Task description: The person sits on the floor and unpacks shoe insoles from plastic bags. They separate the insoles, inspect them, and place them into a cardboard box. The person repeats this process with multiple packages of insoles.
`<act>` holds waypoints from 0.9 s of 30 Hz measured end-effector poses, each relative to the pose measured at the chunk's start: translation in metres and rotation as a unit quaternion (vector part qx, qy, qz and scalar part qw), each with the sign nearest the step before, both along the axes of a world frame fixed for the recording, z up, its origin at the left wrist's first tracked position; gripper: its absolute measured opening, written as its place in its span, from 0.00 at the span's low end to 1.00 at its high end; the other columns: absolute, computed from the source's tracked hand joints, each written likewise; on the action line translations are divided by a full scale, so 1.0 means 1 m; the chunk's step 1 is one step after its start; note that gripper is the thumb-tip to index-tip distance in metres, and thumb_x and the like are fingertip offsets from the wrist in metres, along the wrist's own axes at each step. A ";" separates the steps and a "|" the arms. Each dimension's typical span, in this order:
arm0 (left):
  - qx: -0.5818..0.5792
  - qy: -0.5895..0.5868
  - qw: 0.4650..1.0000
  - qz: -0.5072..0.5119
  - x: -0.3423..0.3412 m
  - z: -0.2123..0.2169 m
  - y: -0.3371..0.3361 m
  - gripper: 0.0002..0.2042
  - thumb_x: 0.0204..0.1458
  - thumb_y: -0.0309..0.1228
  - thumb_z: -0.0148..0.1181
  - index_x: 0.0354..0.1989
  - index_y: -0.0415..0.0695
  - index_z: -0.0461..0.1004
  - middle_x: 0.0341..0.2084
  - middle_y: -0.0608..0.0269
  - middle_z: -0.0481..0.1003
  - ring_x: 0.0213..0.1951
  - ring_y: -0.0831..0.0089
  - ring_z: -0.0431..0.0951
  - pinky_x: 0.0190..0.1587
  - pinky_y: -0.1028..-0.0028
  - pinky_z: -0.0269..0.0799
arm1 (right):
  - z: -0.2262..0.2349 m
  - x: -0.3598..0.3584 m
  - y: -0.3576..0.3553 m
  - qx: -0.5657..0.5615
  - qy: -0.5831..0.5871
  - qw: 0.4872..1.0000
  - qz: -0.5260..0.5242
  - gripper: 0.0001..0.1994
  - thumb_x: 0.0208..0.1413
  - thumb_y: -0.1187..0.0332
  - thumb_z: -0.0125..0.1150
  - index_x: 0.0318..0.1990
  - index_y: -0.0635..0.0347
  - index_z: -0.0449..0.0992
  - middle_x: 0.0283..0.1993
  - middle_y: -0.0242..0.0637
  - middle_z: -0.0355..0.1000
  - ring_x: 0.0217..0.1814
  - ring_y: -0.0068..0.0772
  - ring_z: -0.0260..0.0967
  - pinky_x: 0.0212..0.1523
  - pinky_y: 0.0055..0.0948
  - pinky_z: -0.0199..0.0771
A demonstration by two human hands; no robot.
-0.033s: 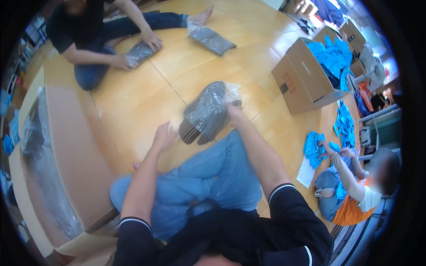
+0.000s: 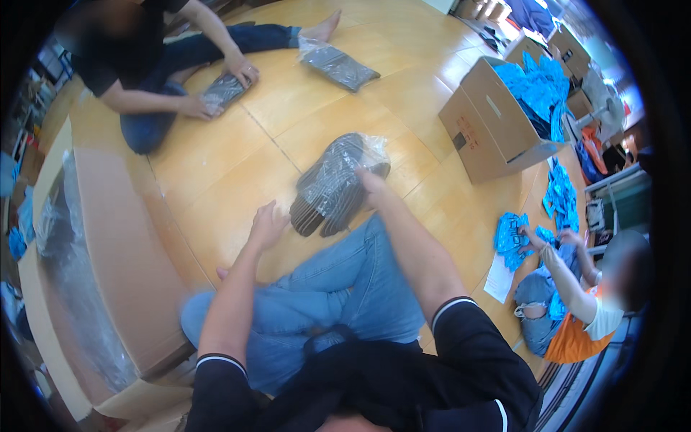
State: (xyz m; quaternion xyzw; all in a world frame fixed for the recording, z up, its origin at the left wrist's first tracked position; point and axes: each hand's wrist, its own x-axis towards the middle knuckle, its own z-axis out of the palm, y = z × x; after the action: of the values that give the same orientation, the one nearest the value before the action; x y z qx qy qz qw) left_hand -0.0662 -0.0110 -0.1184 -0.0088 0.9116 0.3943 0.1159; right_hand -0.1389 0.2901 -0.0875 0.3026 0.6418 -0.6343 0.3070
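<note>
Right grip [image 2: 372,187] touching the right side of a plastic-wrapped dark bundle [image 2: 327,183]; whether clenched, cannot tell | bundle lies leftward on the floor [image 2: 216,169], long axis slanting away to the right | left grip [image 2: 268,225] unclenched, empty, just beside it, farther than the right

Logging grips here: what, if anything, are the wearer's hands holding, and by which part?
The right hand is on the right side of the plastic-wrapped dark bundle; grip or mere touch can't be told. The left hand is open, holding nothing.
</note>
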 end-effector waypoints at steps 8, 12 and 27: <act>0.003 0.115 0.993 0.027 -0.071 -0.011 0.063 0.40 0.51 0.44 0.64 0.65 0.30 0.54 0.61 0.38 0.61 0.63 0.51 0.62 0.64 0.63 0.58 | -0.029 -0.012 -0.060 0.255 0.052 0.956 -0.135 0.55 0.50 0.46 0.64 0.72 0.54 0.27 0.71 0.65 0.41 0.72 0.60 0.48 0.69 0.45 0.52; 0.216 -0.016 0.974 0.060 -0.098 -0.014 0.082 0.41 0.48 0.40 0.69 0.65 0.31 0.54 0.56 0.43 0.67 0.56 0.59 0.70 0.58 0.67 0.66 | -0.046 -0.021 -0.052 0.203 0.180 0.961 -0.059 0.49 0.53 0.48 0.61 0.72 0.57 0.37 0.69 0.64 0.47 0.71 0.60 0.49 0.68 0.45 0.52; 0.084 -0.221 0.949 0.211 0.055 0.005 -0.035 0.12 0.49 0.34 0.66 0.31 0.37 0.76 0.22 0.58 0.76 0.26 0.71 0.76 0.29 0.71 0.71 | -0.040 0.031 -0.119 -0.055 0.323 0.879 0.346 0.23 0.63 0.70 0.48 0.65 0.60 0.59 0.60 0.50 0.67 0.62 0.47 0.65 0.60 0.37 0.65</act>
State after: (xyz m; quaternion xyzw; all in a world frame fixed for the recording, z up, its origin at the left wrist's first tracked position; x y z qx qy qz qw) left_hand -0.0116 -0.0461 -0.1136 -0.2778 0.8042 0.4731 0.2286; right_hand -0.1080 0.1708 -0.1276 -0.1776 0.7331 -0.5848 0.2985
